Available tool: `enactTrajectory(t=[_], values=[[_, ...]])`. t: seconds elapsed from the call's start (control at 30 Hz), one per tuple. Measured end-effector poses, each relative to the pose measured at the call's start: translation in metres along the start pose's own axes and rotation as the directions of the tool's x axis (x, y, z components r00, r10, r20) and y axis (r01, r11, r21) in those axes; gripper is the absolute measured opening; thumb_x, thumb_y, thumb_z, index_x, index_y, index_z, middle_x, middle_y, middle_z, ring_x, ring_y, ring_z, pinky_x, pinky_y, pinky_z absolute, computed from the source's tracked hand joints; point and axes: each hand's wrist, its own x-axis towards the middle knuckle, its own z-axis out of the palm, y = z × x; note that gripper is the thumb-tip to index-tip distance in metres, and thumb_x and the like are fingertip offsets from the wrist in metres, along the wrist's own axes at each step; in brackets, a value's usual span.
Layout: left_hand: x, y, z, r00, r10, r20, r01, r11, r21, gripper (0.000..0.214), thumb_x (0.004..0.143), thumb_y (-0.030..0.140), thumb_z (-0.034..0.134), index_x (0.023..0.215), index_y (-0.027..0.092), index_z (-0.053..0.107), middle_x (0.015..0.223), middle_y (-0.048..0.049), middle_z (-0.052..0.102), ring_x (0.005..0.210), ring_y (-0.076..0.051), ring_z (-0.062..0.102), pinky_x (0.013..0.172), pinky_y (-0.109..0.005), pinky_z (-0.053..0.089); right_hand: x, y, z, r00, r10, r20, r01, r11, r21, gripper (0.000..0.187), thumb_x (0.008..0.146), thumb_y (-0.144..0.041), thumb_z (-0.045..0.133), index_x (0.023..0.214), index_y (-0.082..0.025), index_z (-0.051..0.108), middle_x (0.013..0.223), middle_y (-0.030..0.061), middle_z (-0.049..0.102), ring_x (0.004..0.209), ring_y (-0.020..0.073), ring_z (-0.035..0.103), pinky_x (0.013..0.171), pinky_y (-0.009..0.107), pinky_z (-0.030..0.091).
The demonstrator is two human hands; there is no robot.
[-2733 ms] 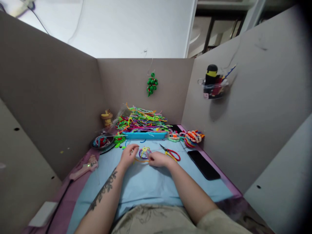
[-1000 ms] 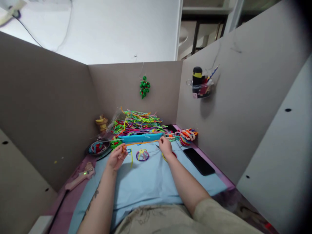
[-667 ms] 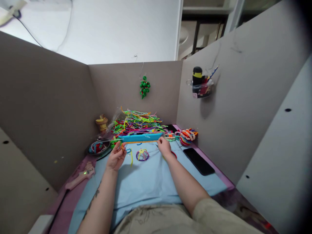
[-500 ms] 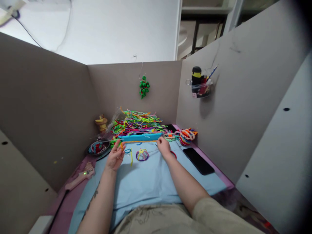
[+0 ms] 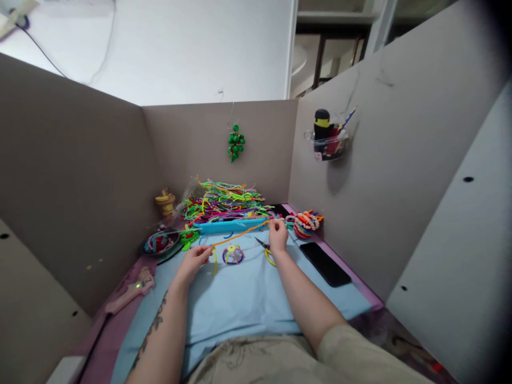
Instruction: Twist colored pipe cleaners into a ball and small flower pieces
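Note:
An orange pipe cleaner (image 5: 240, 234) stretches at a slant between my two hands, above the blue cloth. My left hand (image 5: 196, 260) pinches its lower end. Higher and to the right, my right hand (image 5: 279, 234) has its fingers closed on the other end. Below the strand sits a small round frame of purple and yellow pipe cleaners (image 5: 233, 255). A loose yellow piece (image 5: 215, 261) lies beside my left fingertips. Scissors with yellow handles (image 5: 269, 257) lie by my right hand, which partly hides them.
A heap of coloured pipe cleaners (image 5: 228, 200) rises behind a blue tray (image 5: 232, 226). To the left are a dark bowl (image 5: 161, 242) and a pink glue gun (image 5: 134, 290) with a lit green light. A black phone (image 5: 325, 264) and woven pieces (image 5: 306, 223) lie right. Grey panels surround the table.
My right hand has moved right and slightly up, while my left has lowered and its fingers have closed. The orange pipe cleaner now slants instead of lying level. More of the scissors shows.

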Motion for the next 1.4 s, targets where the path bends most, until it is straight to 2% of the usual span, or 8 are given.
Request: enactTrajectory(t=[0.33,0.5,0.57,0.67,0.8,0.97,1.17,1.4], values=[[-0.002,0.003,0.005,0.995,-0.092,-0.03,0.085,0.981,-0.177,0.032,0.057,0.038,0.072,0.069,0.011,0.06,0.061,-0.003,0.059,0.051,-0.009,0.051,0.047,-0.018,0.036,-0.003,-0.008,0.001,0.995,0.011,0.098,-0.022,0.993,0.112,0.021,0.074,-0.037,0.048,0.068,-0.018,0.046,0.061,-0.0018,0.045,0.057,0.0117,0.042,0.056,0.023,0.036],[-0.006,0.007,0.013,0.994,-0.109,-0.007,0.102,0.952,-0.288,0.037,0.064,0.035,0.069,0.094,0.014,0.06,0.085,-0.0089,0.064,0.058,-0.009,0.056,0.053,-0.02,0.044,-0.02,-0.022,0.005,0.973,-0.022,0.228,-0.023,0.981,0.194,0.019,0.075,-0.037,0.048,0.071,-0.019,0.046,0.061,-0.0025,0.044,0.057,0.0115,0.041,0.055,0.022,0.036],[-0.009,0.01,0.015,0.994,-0.09,0.058,0.106,0.911,-0.399,0.043,0.067,0.031,0.068,0.107,0.019,0.055,0.103,-0.0116,0.061,0.065,-0.011,0.059,0.053,-0.02,0.045,-0.029,-0.03,0.006,0.934,-0.071,0.351,-0.008,0.976,0.216,0.018,0.076,-0.036,0.048,0.072,-0.019,0.046,0.062,-0.0025,0.044,0.057,0.0114,0.041,0.054,0.022,0.035],[-0.01,0.013,0.013,0.993,-0.019,0.118,0.088,0.784,-0.615,0.043,0.071,0.027,0.064,0.112,0.024,0.051,0.114,-0.0097,0.055,0.067,-0.009,0.059,0.049,-0.017,0.045,-0.041,-0.041,0.005,0.801,-0.207,0.561,0.099,0.971,0.217,0.014,0.076,-0.031,0.048,0.071,-0.018,0.049,0.065,-0.0014,0.048,0.06,0.0119,0.044,0.056,0.022,0.036],[-0.004,0.012,0.002,1.0,-0.007,-0.016,-0.008,0.618,-0.786,0.023,0.078,0.021,0.056,0.1,0.02,0.055,0.08,-0.0008,0.058,0.04,0.0,0.042,0.033,-0.01,0.031,-0.048,-0.047,0.003,0.707,-0.311,0.636,0.256,0.95,0.18,0.01,0.074,-0.023,0.047,0.069,-0.018,0.053,0.068,-0.0002,0.052,0.065,0.013,0.047,0.062,0.023,0.037],[0.006,0.008,-0.01,0.974,-0.121,-0.191,-0.104,0.51,-0.854,0.017,0.087,0.02,0.039,0.081,0.015,0.055,0.057,0.0039,0.047,0.033,-0.001,0.033,0.029,-0.011,0.024,-0.036,-0.036,0.004,0.781,-0.266,0.565,0.266,0.96,0.084,0.012,0.075,-0.026,0.046,0.066,-0.019,0.051,0.065,-0.0002,0.052,0.064,0.0136,0.046,0.06,0.024,0.036],[0.007,0.005,-0.015,0.964,-0.192,-0.185,-0.088,0.424,-0.901,0.017,0.087,0.015,0.038,0.084,0.013,0.055,0.057,0.0029,0.048,0.035,-0.001,0.036,0.031,-0.011,0.028,-0.032,-0.029,0.005,0.798,-0.251,0.548,0.276,0.96,0.037,0.013,0.074,-0.028,0.047,0.065,-0.019,0.05,0.064,0.0,0.052,0.064,0.014,0.047,0.059,0.023,0.035],[0.005,0.007,-0.019,0.937,-0.187,-0.296,-0.166,0.507,-0.846,0.013,0.079,0.01,0.048,0.088,0.016,0.054,0.06,0.004,0.052,0.036,0.0,0.039,0.034,-0.01,0.03,-0.031,-0.027,0.006,0.817,-0.246,0.522,0.275,0.961,0.023,0.014,0.073,-0.028,0.046,0.064,-0.019,0.051,0.063,-0.0001,0.052,0.062,0.0138,0.046,0.058,0.023,0.034]])
